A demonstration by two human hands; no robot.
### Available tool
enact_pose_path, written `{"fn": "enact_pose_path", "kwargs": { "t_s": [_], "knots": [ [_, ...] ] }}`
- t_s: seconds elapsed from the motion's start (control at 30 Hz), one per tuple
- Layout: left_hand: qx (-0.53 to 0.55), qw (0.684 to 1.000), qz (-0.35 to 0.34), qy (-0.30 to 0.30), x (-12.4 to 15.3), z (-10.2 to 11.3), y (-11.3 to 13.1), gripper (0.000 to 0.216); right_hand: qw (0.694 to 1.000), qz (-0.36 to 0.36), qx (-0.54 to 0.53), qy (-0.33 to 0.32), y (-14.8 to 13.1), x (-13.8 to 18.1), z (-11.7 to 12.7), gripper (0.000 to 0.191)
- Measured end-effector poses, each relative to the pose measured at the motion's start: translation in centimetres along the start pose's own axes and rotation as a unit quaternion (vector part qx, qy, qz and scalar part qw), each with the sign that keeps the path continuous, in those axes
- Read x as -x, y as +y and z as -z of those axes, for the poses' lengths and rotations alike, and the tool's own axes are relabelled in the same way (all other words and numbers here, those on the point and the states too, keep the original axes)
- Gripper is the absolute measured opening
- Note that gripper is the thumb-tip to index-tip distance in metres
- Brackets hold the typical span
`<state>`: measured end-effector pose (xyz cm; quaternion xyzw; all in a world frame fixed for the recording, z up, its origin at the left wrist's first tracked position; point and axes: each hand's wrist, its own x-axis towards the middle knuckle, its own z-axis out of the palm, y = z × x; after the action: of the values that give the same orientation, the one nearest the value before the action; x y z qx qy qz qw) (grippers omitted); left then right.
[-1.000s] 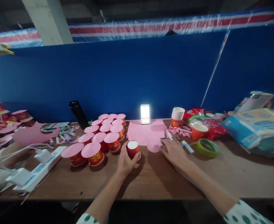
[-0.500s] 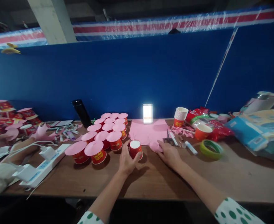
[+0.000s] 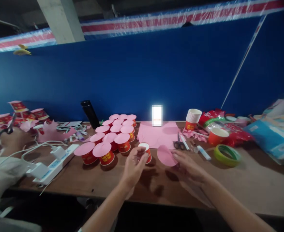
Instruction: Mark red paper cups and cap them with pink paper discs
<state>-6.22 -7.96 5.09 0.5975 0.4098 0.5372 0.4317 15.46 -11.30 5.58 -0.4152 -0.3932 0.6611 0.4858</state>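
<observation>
My right hand (image 3: 189, 164) pinches a round pink paper disc (image 3: 166, 156) by its right edge and holds it above the table. My left hand (image 3: 134, 166) is half curled with its fingers apart and holds nothing. Just beyond its fingertips an upside-down red paper cup (image 3: 148, 155) stands on the table, partly covered by the hand. To the left stand several red cups (image 3: 106, 159), upside down in rows, each topped with a pink disc (image 3: 102, 149). Behind my hands lies a stack of pink paper sheets (image 3: 146, 130).
Scissors (image 3: 179, 145), a glue stick (image 3: 204, 152), green tape (image 3: 227, 155), a cup stack (image 3: 193, 119) and an upright red cup (image 3: 218, 136) lie to the right. A power strip (image 3: 57, 166) and a black bottle (image 3: 89, 113) are left. A co-worker's hand (image 3: 17, 140) holds scissors at far left.
My left hand has let go of the cup and drawn back slightly toward me. My right hand has lifted the pink disc off the table near the sheets. The view has shifted slightly.
</observation>
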Motion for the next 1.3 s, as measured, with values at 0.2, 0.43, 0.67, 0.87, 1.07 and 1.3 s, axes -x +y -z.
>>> {"fn": "enact_pose_path", "kwargs": {
  "t_s": [0.2, 0.43, 0.67, 0.87, 1.07, 1.3],
  "knots": [
    [0.012, 0.996, 0.062, -0.063, 1.4, -1.2, 0.6, 0.03, 0.995, 0.01, 0.002, -0.096, 0.6, 0.6, -1.4, 0.042],
    [-0.023, 0.997, 0.075, -0.01, 0.6, 0.2, 2.3, 0.02, 0.996, 0.008, 0.049, -0.077, 0.2, -0.5, -1.8, 0.044],
    [0.024, 0.998, 0.033, 0.048, -1.5, 2.3, 3.9, 0.024, 0.996, 0.03, 0.074, -0.037, -0.9, -2.7, -3.1, 0.044],
    [0.181, 0.982, 0.046, -0.027, -1.3, 2.1, 3.3, 0.026, 0.985, -0.058, -0.035, -0.156, -0.8, -1.5, -5.3, 0.04],
    [0.219, 0.972, 0.053, -0.061, -0.5, 1.7, 3.2, 0.018, 0.984, -0.055, -0.09, -0.146, -0.9, -0.1, -6.2, 0.037],
    [0.279, 0.949, 0.141, -0.025, -1.8, 2.0, 4.6, 0.035, 0.997, 0.073, 0.001, -0.013, -2.9, -3.4, -5.3, 0.048]
  ]
}}
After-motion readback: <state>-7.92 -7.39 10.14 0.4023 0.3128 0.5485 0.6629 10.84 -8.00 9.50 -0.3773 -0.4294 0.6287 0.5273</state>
